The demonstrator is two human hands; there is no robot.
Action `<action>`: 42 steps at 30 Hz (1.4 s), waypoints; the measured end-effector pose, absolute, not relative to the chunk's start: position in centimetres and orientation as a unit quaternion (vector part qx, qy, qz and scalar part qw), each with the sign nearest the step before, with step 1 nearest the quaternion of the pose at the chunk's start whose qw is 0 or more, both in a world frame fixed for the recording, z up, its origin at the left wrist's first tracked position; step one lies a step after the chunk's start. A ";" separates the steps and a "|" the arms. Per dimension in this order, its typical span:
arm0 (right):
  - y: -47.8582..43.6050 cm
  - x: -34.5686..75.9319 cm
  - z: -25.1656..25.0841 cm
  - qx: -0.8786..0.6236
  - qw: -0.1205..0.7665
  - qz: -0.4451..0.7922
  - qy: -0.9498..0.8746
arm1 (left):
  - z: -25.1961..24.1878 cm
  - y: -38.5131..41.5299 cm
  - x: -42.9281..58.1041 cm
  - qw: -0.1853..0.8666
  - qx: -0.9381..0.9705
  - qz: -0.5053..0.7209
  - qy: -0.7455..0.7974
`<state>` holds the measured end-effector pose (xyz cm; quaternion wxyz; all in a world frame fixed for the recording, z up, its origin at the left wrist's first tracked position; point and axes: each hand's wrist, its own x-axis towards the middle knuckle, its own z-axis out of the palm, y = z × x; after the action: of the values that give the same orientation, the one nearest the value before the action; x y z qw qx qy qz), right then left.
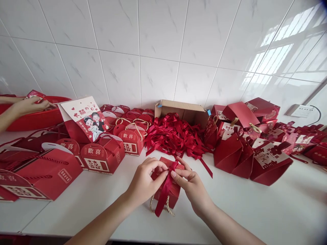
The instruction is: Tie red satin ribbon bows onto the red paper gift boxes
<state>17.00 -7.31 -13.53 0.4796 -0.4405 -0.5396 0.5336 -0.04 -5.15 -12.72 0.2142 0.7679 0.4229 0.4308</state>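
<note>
In front of me on the white table [219,217] lies a small red gift box [175,192] with cream twisted cord handles [168,206] at its near end. A dark red satin ribbon [163,195] crosses its top, gathered at a knot or bow, with one tail hanging toward me. My left hand [148,180] pinches the ribbon from the left between thumb and forefinger. From the right, my right hand [191,185] pinches it close to the same knot, its other fingers partly lifted. Both sets of fingertips nearly meet over the box.
Behind the box, a cardboard carton [184,109] spills a heap of red ribbons [176,134]. Red gift boxes [102,154] crowd the left; folded red gift bags [270,160] stand right. Another person's hand [33,105] reaches over a red basin [30,119]. A power strip [301,110] sits by the wall.
</note>
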 end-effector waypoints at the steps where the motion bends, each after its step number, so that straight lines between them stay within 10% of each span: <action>1: -7.4 17.0 -13.5 -0.440 0.481 0.531 -0.542 | -12.7 -5.1 -0.1 0.222 0.771 0.423 0.421; 27: -4.4 20.8 -10.6 -0.328 0.307 -0.017 -0.893 | -8.8 -4.3 -1.3 0.247 0.845 0.261 0.397; 42: -2.3 19.6 -8.0 -0.390 0.257 0.336 -0.818 | -5.6 -2.5 -1.7 0.246 0.894 0.143 0.346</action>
<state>19.59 -2.31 -8.05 0.2573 -0.3897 -0.8179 0.3363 -1.74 -2.55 -5.57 0.2460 0.8942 0.3458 0.1427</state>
